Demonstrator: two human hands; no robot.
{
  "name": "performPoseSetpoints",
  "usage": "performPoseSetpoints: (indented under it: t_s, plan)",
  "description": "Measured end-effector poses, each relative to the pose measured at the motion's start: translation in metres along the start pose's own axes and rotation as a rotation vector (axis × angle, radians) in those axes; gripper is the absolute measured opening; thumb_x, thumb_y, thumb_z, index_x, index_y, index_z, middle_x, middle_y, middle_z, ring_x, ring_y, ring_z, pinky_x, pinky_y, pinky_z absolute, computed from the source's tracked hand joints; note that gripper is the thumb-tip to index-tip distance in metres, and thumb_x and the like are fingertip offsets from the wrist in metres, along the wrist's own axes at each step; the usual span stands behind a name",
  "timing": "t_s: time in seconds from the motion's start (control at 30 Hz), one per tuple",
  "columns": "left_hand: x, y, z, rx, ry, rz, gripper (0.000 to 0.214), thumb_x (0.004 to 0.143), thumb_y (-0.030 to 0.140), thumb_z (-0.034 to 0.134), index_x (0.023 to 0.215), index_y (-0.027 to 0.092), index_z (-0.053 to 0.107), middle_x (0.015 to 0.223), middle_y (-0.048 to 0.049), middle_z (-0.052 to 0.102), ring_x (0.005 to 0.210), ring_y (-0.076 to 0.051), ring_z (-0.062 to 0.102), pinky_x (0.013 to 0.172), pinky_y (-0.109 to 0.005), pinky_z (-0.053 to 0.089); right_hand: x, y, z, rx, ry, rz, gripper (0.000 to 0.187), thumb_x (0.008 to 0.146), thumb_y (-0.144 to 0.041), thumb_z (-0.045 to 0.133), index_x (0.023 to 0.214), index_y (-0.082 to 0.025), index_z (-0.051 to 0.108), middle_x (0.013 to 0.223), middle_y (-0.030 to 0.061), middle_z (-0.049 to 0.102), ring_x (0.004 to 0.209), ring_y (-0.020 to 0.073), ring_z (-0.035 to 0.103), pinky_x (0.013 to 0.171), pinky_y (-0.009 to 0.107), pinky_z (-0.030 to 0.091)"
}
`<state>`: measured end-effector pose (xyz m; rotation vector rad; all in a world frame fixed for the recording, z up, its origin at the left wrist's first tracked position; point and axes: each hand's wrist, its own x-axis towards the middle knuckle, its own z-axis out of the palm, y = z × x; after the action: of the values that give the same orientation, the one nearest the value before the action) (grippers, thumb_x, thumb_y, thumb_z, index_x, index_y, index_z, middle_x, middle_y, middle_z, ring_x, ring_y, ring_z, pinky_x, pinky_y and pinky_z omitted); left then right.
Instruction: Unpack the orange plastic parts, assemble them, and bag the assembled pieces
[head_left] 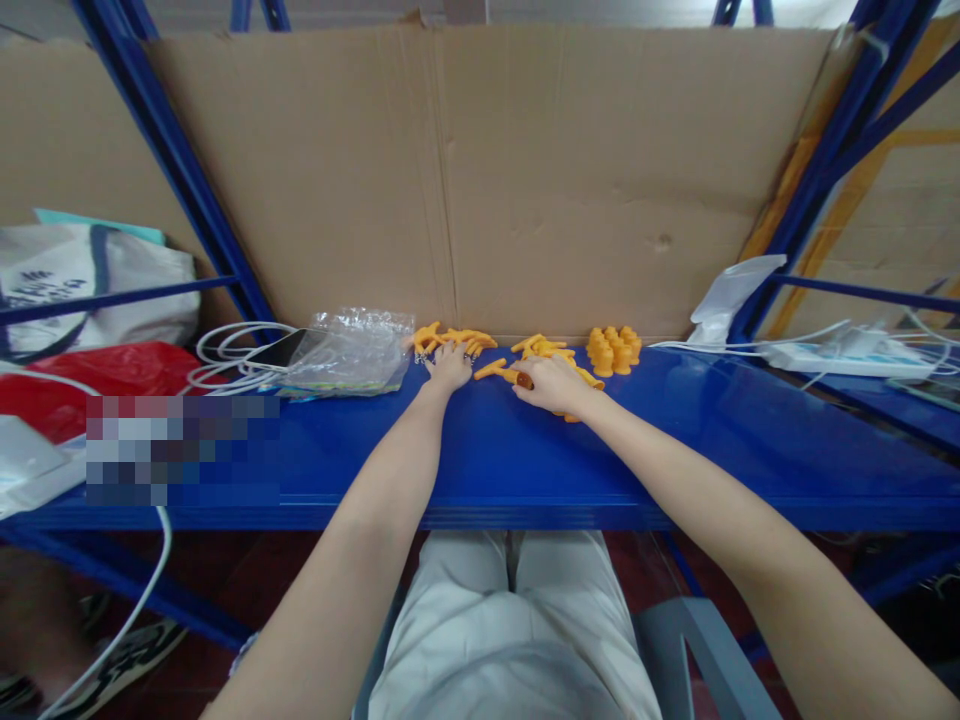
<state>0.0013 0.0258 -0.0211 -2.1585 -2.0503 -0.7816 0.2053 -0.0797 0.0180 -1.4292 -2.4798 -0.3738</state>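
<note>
My left hand (448,367) reaches across the blue shelf (495,460) and lies with its fingers on a pile of small orange plastic parts (450,339) by the cardboard wall. My right hand (551,383) rests beside it, fingers curled over a second heap of orange parts (541,348), with one orange piece (491,369) at its fingertips. A tight cluster of upright orange cone-shaped parts (613,350) stands just right of my right hand.
A crumpled clear plastic bag (346,352), a phone (279,350) and coiled white cable (225,358) lie left of the parts. A red bag (90,375) and a white bag (82,285) sit farther left. A white power strip (832,358) with cables lies right. Cardboard (480,180) backs the shelf.
</note>
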Motion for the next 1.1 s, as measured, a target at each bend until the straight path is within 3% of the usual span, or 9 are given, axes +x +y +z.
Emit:
performPoseSetpoints:
  t_s: [0.07, 0.23, 0.37, 0.47, 0.57, 0.7, 0.87, 1.0, 1.1]
  plan:
    - [-0.001, 0.007, -0.005, -0.037, 0.041, 0.037, 0.054, 0.090, 0.020, 0.047, 0.142, 0.029, 0.058, 0.153, -0.0089, 0.053, 0.144, -0.030, 0.044, 0.119, -0.053, 0.036, 0.000, 0.003, -0.003, 0.020, 0.048, 0.010, 0.040, 0.096, -0.027, 0.052, 0.132, -0.019, 0.066, 0.127, 0.0143, 0.070, 0.116, 0.0309, 0.064, 0.093, 0.040, 0.047]
    - [-0.004, 0.024, -0.015, -0.166, 0.035, 0.324, 0.061, 0.080, 0.007, 0.050, 0.140, 0.019, 0.061, 0.147, -0.0102, 0.060, 0.138, -0.024, 0.052, 0.118, -0.038, 0.040, 0.000, 0.019, -0.011, 0.009, 0.163, 0.007, 0.049, 0.093, -0.015, 0.045, 0.138, -0.017, 0.062, 0.129, 0.0161, 0.065, 0.113, 0.0296, 0.062, 0.094, 0.041, 0.045]
    - [-0.010, 0.029, -0.015, -0.266, -0.019, 0.338, 0.076, 0.083, 0.014, 0.054, 0.157, 0.020, 0.038, 0.145, -0.0105, 0.061, 0.124, -0.021, 0.063, 0.109, -0.033, 0.048, 0.000, 0.034, -0.012, 0.007, 0.269, 0.028, 0.052, 0.092, -0.010, 0.042, 0.139, -0.016, 0.061, 0.129, 0.0167, 0.062, 0.112, 0.0292, 0.061, 0.094, 0.041, 0.045]
    - [-0.013, 0.030, -0.015, -0.301, -0.005, 0.331, 0.087, 0.086, 0.022, 0.059, 0.164, 0.022, 0.020, 0.132, -0.0108, 0.069, 0.107, -0.020, 0.070, 0.099, -0.032, 0.053, 0.003, 0.044, -0.007, 0.042, 0.320, 0.023, 0.051, 0.092, -0.010, 0.041, 0.138, -0.016, 0.062, 0.129, 0.0165, 0.062, 0.113, 0.0291, 0.060, 0.098, 0.042, 0.047]
    - [-0.014, 0.034, -0.016, -0.276, 0.026, 0.384, 0.075, 0.088, 0.025, 0.061, 0.158, 0.020, 0.036, 0.117, -0.0086, 0.075, 0.100, -0.020, 0.072, 0.095, -0.032, 0.054, 0.007, 0.053, 0.002, 0.127, 0.379, -0.027, 0.049, 0.090, -0.008, 0.043, 0.132, -0.017, 0.066, 0.127, 0.0151, 0.063, 0.115, 0.0287, 0.061, 0.102, 0.044, 0.048]
    - [-0.014, 0.039, -0.021, -0.213, 0.088, 0.419, 0.039, 0.089, 0.021, 0.061, 0.128, 0.020, 0.067, 0.114, -0.0071, 0.076, 0.108, -0.022, 0.070, 0.098, -0.033, 0.053, 0.011, 0.061, 0.014, 0.285, 0.443, -0.116, 0.042, 0.091, -0.017, 0.051, 0.130, -0.016, 0.065, 0.123, 0.0155, 0.065, 0.113, 0.0288, 0.062, 0.102, 0.047, 0.050]
    - [-0.018, 0.043, -0.029, -0.164, 0.124, 0.376, 0.033, 0.091, 0.017, 0.058, 0.122, 0.019, 0.069, 0.121, -0.0082, 0.075, 0.115, -0.023, 0.069, 0.101, -0.034, 0.052, 0.014, 0.067, 0.021, 0.489, 0.452, 0.022, 0.041, 0.097, -0.040, 0.051, 0.129, -0.015, 0.061, 0.111, 0.0142, 0.069, 0.095, 0.0255, 0.066, 0.090, 0.043, 0.055]
    - [-0.019, 0.043, -0.029, -0.131, 0.121, 0.377, 0.032, 0.091, 0.019, 0.058, 0.121, 0.020, 0.071, 0.120, -0.0083, 0.075, 0.115, -0.024, 0.069, 0.101, -0.034, 0.052, 0.018, 0.072, 0.025, 0.550, 0.373, 0.089, 0.034, 0.096, -0.035, 0.050, 0.122, -0.016, 0.061, 0.101, 0.0101, 0.069, 0.089, 0.0232, 0.065, 0.085, 0.040, 0.055]
    - [-0.018, 0.042, -0.027, -0.136, 0.108, 0.380, 0.034, 0.089, 0.020, 0.060, 0.121, 0.020, 0.071, 0.121, -0.0086, 0.075, 0.115, -0.025, 0.068, 0.100, -0.034, 0.052, 0.019, 0.076, 0.025, 0.485, 0.385, 0.005, 0.030, 0.089, -0.025, 0.055, 0.118, -0.017, 0.062, 0.109, 0.0114, 0.067, 0.099, 0.0247, 0.064, 0.092, 0.042, 0.053]
